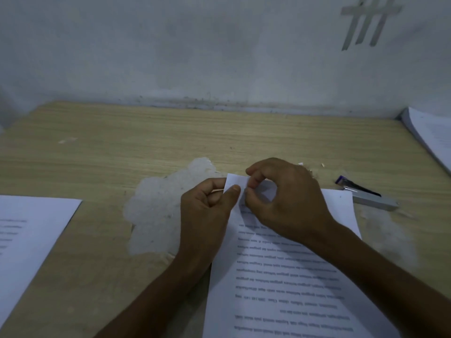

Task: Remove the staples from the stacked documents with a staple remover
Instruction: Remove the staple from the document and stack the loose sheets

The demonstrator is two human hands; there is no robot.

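Note:
A printed document [288,276] lies in front of me on the wooden desk [146,142], its text upside down to me. My left hand [207,211] pinches the document's far left corner between thumb and fingers and lifts it slightly. My right hand [285,198] is curled over the same corner, thumb and forefinger pinched together at the paper's edge; whether a staple is between them is too small to tell. A silver and black stapler-like tool [366,193] with a purple end lies on the desk to the right of my right hand, untouched.
Another printed sheet [29,240] lies at the left edge of the desk. A paper stack [432,137] sits at the far right corner by the wall [219,57]. A worn pale patch [158,211] marks the desk surface. Small scraps [322,164] lie beyond my right hand.

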